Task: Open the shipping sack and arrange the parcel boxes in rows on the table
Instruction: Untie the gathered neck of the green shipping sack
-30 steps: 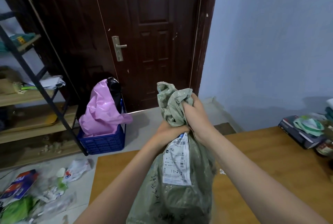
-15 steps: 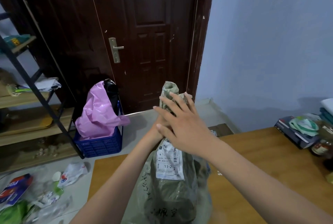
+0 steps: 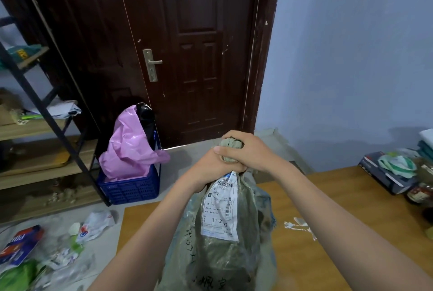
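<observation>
Both hands are clamping the sack's (image 3: pixel 225 232) twisted neck, right hand (image 3: pixel 246 151) curling over the top, left hand (image 3: pixel 208 169) gripping just beneath, likely to work it open. Below them the sack is standing on the table (image 3: pixel 328 232), label (image 3: pixel 220 206) facing the person.

both hands, left hand (image 3: pixel 206 169) and right hand (image 3: pixel 246 150), around the bunched neck of the sack (image 3: pixel 225 232) on the table (image 3: pixel 328 232)
</observation>
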`<state>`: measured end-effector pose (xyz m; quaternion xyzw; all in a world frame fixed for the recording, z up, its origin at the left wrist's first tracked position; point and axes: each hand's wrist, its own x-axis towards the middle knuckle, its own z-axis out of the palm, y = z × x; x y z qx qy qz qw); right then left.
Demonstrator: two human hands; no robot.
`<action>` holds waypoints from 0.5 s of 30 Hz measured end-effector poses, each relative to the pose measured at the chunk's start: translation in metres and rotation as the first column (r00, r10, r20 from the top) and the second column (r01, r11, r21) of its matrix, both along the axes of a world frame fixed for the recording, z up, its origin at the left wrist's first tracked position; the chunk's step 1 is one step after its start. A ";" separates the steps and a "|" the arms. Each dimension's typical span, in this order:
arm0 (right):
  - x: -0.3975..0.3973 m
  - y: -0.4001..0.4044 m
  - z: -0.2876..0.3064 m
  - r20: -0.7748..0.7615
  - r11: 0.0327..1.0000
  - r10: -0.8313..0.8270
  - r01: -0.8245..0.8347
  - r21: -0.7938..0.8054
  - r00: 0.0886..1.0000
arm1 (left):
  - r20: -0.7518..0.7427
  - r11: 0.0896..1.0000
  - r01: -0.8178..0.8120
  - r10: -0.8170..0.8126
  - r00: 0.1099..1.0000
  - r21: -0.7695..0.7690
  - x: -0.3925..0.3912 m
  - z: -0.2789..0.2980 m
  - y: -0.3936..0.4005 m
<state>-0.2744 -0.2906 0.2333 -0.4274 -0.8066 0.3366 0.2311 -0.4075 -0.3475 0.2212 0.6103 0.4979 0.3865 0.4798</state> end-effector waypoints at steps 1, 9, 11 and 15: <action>-0.001 0.000 -0.003 -0.046 1.000 -0.017 0.015 -0.028 0.999 | 0.000 1.000 -0.013 0.013 1.000 -0.009 -0.001 -0.001 0.001; -0.001 0.005 -0.008 -0.122 0.989 -0.084 0.067 -0.132 0.989 | -0.201 0.972 -0.083 0.039 0.979 -0.219 -0.016 -0.003 0.008; -0.001 0.006 -0.007 -0.123 0.984 -0.125 0.108 -0.140 0.985 | -0.480 0.965 -0.179 0.067 0.875 -0.193 -0.020 0.002 0.013; 0.004 0.010 -0.006 -0.124 0.967 -0.224 0.205 -0.151 0.967 | -0.677 0.951 -0.263 0.088 0.731 -0.161 -0.020 0.014 0.014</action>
